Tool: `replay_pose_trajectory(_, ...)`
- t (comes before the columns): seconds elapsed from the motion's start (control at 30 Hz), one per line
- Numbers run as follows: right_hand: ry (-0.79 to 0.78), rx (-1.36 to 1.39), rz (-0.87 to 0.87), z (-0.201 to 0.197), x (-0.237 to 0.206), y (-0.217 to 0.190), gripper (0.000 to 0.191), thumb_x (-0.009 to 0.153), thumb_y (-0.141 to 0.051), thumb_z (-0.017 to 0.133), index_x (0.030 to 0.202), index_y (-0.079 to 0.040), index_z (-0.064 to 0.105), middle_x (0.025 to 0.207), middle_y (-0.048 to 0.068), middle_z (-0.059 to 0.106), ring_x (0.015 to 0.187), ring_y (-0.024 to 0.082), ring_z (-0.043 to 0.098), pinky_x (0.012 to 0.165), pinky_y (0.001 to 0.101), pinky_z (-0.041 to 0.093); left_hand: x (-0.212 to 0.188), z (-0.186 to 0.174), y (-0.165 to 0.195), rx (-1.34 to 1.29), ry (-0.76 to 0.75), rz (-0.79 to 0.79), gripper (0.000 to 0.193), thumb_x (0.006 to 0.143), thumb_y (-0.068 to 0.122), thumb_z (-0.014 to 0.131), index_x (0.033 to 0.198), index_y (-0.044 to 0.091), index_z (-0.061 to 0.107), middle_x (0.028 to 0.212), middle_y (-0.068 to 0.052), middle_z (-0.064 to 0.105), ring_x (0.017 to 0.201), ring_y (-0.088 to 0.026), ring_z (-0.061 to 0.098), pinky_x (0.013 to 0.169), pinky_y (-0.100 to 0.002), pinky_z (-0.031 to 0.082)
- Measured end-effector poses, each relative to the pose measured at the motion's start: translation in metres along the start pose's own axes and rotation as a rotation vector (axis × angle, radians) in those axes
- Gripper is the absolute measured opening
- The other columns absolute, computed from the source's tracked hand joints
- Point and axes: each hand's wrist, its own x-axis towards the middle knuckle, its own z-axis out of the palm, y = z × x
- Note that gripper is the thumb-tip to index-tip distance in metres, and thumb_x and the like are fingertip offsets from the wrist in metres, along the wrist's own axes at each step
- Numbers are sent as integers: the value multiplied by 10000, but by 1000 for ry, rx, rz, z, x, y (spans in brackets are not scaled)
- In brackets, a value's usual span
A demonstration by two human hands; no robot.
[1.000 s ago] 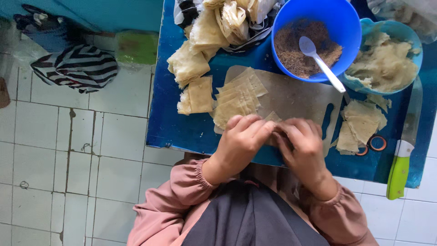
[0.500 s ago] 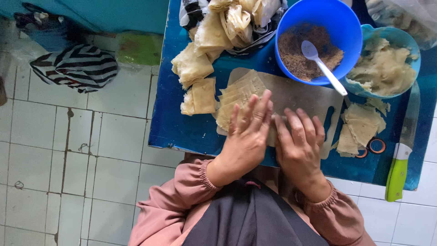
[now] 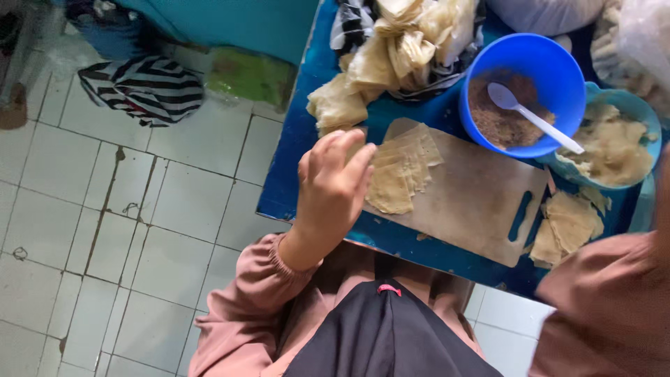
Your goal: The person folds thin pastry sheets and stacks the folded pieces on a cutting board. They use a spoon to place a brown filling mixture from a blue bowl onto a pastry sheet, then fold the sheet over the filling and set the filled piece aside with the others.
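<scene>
One left hand (image 3: 335,185), fingers together and holding nothing, hovers mid-frame beside thin wrappers (image 3: 399,171) stacked on the cutting board (image 3: 474,209); the right hand is out of view.

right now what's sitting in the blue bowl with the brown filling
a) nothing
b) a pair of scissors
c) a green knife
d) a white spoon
d: a white spoon lies in the blue bowl, its scoop end on the brown filling and its handle sticking out over the rim toward the smaller bowl of pale wrappers.
</scene>
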Motion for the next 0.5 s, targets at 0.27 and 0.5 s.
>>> replay_pose_trajectory(0.27, -191, 105, 27, 30, 44, -4, 294, 809, -92, 672, 1092, -19, 702, 1173, 131, 634, 1095, 295, 627, 938, 428, 501, 26, 25, -14, -85, -16, 79, 78, 882, 142, 752, 941, 119, 706, 1002, -13, 641, 1048, -248, 605, 899, -413, 470)
replay_pose_trajectory(0.5, -605, 373, -305, 90, -26, -63, 329, 749, -114, 654, 1049, 17, 693, 1070, 108, 629, 980, 252, 646, 860, 369, 529, 27, 33, -20, -53, -192, 27, 105, 847, 214, 771, 875, 140, 703, 948, -24, 636, 996, -268, 599, 848, -430, 451)
